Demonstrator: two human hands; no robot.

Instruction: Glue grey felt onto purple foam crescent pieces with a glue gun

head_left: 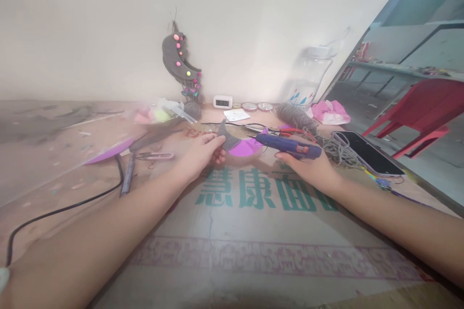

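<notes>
Two bare hands operate over a printed table covering (250, 224). The person's left hand (207, 152) pinches the gray-wrapped end of a purple crescent (243, 147), which is located between the hands. The right hand's (308, 166) fingers close around a blue glue gun (286, 145), nozzle directed left, near the crescent. Gray yarn (295, 118) and a phone (369, 153) lie beyond the right hand.

blue tool (288, 145) 1 | grey-covered crescents (237, 145) 2 | phone (369, 152) 1 | clock (222, 102) 1 | bottle (308, 77) 1
</notes>
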